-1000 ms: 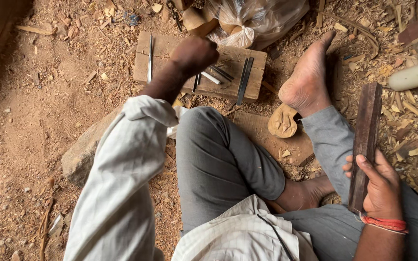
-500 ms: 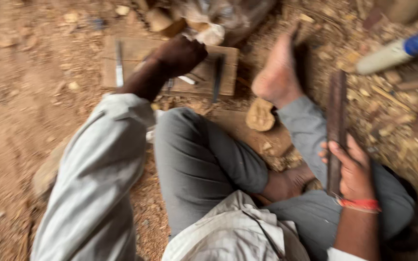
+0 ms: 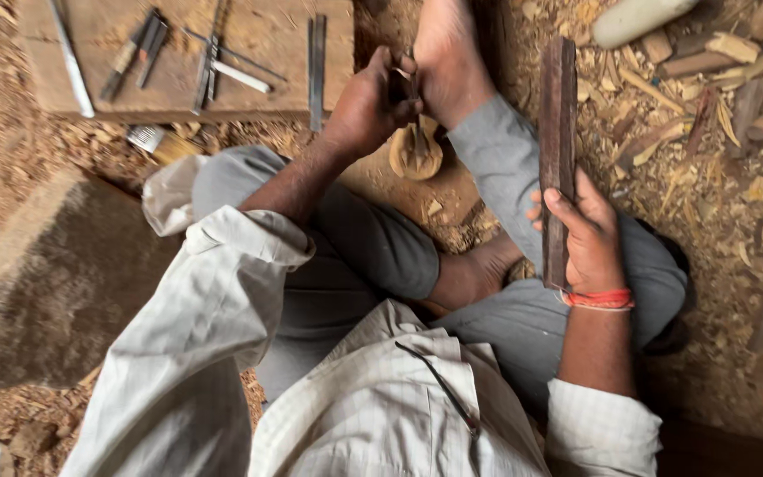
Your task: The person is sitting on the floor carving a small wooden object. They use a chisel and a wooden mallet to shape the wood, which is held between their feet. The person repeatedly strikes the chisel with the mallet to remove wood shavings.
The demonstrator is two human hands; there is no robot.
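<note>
I sit cross-legged on a dirt floor strewn with wood chips. My left hand (image 3: 373, 102) is closed around a dark metal chisel (image 3: 399, 84), its tip over a small pale carved wood piece (image 3: 415, 150) lying beside my bare foot (image 3: 448, 53). My right hand (image 3: 589, 234) grips a long dark flat wooden bar (image 3: 558, 150), held upright beside my right knee.
A wooden board (image 3: 249, 44) at the top carries several metal chisels and files (image 3: 315, 62). A large flat stone (image 3: 55, 274) lies at the left. Wood offcuts and shavings (image 3: 708, 88) and a pale cylinder (image 3: 638, 18) lie at the upper right.
My left hand came back from the tool board with a chisel and now sits over the carved piece by my foot. The right hand keeps hold of the bar.
</note>
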